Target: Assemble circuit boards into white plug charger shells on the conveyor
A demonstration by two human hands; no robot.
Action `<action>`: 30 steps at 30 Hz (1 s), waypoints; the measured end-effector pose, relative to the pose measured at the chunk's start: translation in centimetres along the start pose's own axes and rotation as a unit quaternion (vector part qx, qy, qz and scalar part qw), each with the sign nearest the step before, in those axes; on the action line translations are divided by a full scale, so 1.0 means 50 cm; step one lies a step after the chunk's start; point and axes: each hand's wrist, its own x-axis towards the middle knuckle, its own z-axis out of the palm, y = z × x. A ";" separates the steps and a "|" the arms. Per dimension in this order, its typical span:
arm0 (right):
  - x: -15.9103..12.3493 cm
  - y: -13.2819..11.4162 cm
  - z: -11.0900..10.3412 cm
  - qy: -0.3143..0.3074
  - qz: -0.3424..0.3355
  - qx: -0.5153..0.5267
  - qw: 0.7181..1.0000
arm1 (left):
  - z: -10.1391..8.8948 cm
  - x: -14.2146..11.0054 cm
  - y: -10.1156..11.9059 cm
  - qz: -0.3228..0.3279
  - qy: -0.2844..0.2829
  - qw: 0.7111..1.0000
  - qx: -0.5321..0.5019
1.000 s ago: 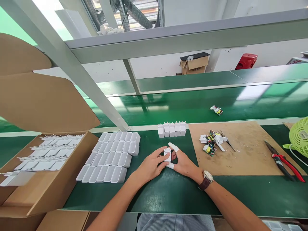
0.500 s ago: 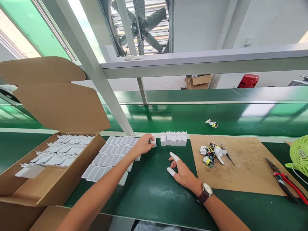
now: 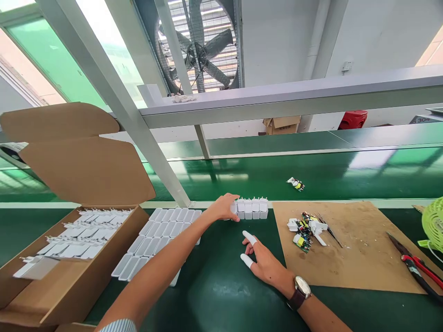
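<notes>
My left hand [image 3: 224, 208] is closed at the left end of a short row of small white plastic housings [image 3: 255, 210] with thin wires on top. Its fingers wrap the end of the row and mostly hide the housing they grip. My right hand [image 3: 265, 263] hovers over the green table, thumb and forefinger apart in white finger covers, holding nothing. Left of the hands, white open-topped plastic shells [image 3: 159, 233] lie in a block of several rows, partly behind my left forearm.
An open cardboard box [image 3: 93, 276] of wired white parts stands at left. On a brown board [image 3: 353, 258] lie small circuit boards [image 3: 303, 235], tweezers [image 3: 332, 230] and red-handled pliers [image 3: 411, 263]. Another circuit board [image 3: 296, 184] lies behind; a green fan [image 3: 432, 223] is at right.
My left hand has moved right with a white housing, from a gap beside the row to the row's left end. My right hand stays nearly still. The camera view has shifted slightly.
</notes>
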 end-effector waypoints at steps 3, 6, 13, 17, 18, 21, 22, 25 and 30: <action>0.001 0.004 0.000 0.000 0.002 0.007 1.000 | 0.005 0.018 0.012 -0.011 -0.017 0.999 0.041; 0.003 0.006 -0.003 0.001 -0.005 0.019 1.000 | -0.002 0.020 0.016 -0.017 -0.020 0.998 0.064; 0.011 -0.007 -0.038 0.054 0.037 -0.011 0.998 | -0.025 -0.053 0.028 0.005 -0.040 0.997 0.061; 0.012 0.001 -0.047 0.052 0.051 -0.025 0.997 | -0.010 -0.128 0.056 0.070 -0.095 0.993 0.030; 0.010 0.004 -0.047 0.038 0.043 -0.025 0.998 | -0.006 -0.143 0.063 0.088 -0.113 0.990 0.021; 0.000 0.008 -0.044 -0.009 0.008 -0.023 1.000 | 0.004 -0.178 0.070 0.118 -0.131 0.984 -0.004; -0.003 0.007 -0.045 -0.018 -0.001 -0.025 1.000 | 0.006 -0.187 0.068 0.114 -0.117 0.987 -0.012; -0.009 -0.003 -0.047 -0.023 -0.021 -0.033 0.999 | 0.016 -0.216 0.056 0.061 -0.051 0.996 -0.033; -0.002 -0.012 -0.044 -0.017 -0.019 -0.046 0.999 | 0.081 -0.253 0.054 -0.013 0.018 0.998 -0.057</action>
